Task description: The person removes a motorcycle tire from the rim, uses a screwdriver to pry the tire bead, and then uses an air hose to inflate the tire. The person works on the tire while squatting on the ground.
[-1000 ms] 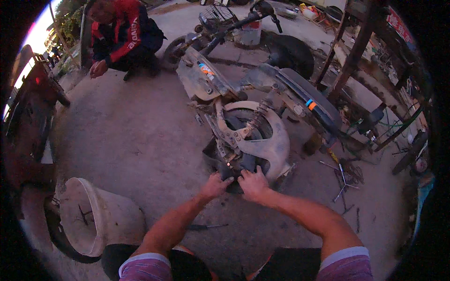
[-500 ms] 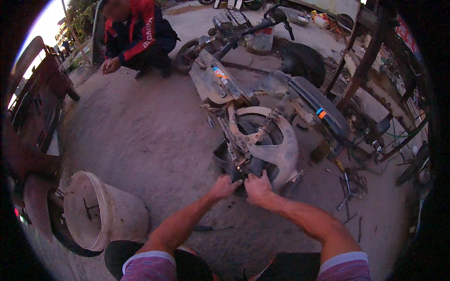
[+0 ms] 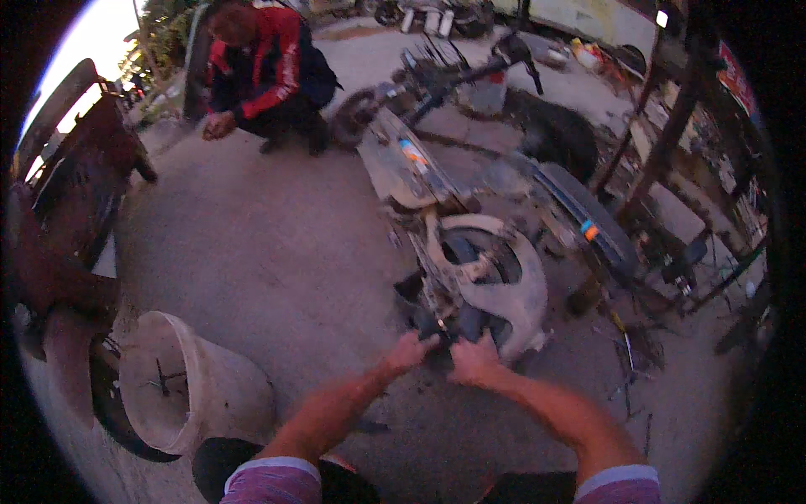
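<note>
A dirty electric scooter (image 3: 403,168) lies on its side, with the pale cover (image 3: 512,302) around its rear wheel toward me and a shock spring by the hub. Below it is black rubber (image 3: 410,298), apparently part of a tyre. My left hand (image 3: 410,353) has its fingers closed on this rubber's lower edge, and beside it my right hand (image 3: 473,359) grips the same dark piece, thumb upward. The frame is blurred, so the exact edge under my fingertips is unclear.
Another person (image 3: 264,80) in red and dark clothing crouches at back left, hands together. A dirty white bucket (image 3: 227,382) is at lower left, beside a maroon vehicle (image 3: 71,176). A metal rack (image 3: 672,143) stands right; hand tools (image 3: 634,353) lie on the concrete (image 3: 235,235).
The whole scene has shifted down and right in the picture as my viewpoint moved, and is now blurred. Both my hands stay on the black rubber at the wheel.
</note>
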### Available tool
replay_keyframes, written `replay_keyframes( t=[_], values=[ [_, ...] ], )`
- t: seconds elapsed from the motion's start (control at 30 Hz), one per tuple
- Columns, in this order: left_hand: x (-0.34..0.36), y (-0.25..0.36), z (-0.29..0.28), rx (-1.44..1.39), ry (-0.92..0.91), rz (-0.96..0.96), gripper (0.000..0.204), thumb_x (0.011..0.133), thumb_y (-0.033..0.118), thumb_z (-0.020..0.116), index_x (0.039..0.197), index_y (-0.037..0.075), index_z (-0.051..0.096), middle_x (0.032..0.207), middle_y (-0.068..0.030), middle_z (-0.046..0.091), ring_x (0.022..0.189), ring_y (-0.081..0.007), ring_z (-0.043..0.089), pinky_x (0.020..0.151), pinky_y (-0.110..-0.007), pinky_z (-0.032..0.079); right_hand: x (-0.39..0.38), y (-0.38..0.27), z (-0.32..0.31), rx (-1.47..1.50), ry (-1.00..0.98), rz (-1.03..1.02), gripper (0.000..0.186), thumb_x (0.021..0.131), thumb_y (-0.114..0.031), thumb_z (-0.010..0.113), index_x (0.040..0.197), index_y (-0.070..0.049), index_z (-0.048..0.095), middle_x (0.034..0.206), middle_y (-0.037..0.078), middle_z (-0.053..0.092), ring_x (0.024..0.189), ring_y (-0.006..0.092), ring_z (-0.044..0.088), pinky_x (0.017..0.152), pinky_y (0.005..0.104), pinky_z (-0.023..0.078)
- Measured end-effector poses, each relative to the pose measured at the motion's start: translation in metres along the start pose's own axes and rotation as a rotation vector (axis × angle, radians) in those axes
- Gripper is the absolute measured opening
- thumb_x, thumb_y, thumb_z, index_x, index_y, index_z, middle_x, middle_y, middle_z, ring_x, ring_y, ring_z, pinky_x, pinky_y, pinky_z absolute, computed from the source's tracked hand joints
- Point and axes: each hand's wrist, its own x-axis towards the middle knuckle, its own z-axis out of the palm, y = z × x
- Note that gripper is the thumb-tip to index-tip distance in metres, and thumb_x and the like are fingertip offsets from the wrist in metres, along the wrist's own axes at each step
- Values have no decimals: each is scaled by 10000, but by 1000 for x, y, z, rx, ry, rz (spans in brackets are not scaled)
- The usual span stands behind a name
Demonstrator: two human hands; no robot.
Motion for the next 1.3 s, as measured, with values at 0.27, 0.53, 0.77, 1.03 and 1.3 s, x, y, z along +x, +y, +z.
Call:
replay_keyframes(
  t=[0.27,0.53,0.77,1.03,1.3],
  values=[
    [6,2,3,357,155,353,510,935,498,625,1115,23,679,954,-222,712,923,-373,694,818,-460,533,-3,4,-16,-43,-119,-33,694,741,-566,712,1215,-62,661,1284,167,617,1282,337,536,1119,646,263],
    [-2,37,7,489,-54,58,463,882,497,637,1052,74,718,928,-159,731,928,-345,704,876,-453,518,-5,3,-1,35,-57,-6,481,744,-411,729,1088,-75,709,1184,151,681,1149,374,628,1127,650,271],
    [-2,20,4,779,-10,345,471,906,393,683,1294,136,617,1137,-144,702,1049,-316,659,932,-460,509,-6,-2,-7,7,14,2,646,688,-544,742,1109,-56,692,1219,155,648,1197,325,600,1118,632,284],
    [1,21,5,409,-97,-11,413,922,340,679,1267,116,639,1138,-121,699,1055,-305,643,932,-465,501,-7,2,-6,75,-2,-14,646,668,-482,763,1151,-62,681,1218,165,646,1206,326,594,1127,629,276],
    [-6,24,13,12,14,-4,364,895,235,736,1204,63,652,1077,-49,696,964,-181,633,850,-383,527,-10,3,-4,77,35,-28,601,704,-482,753,1128,-62,685,1211,160,641,1184,335,600,1130,631,277]
  ],
)
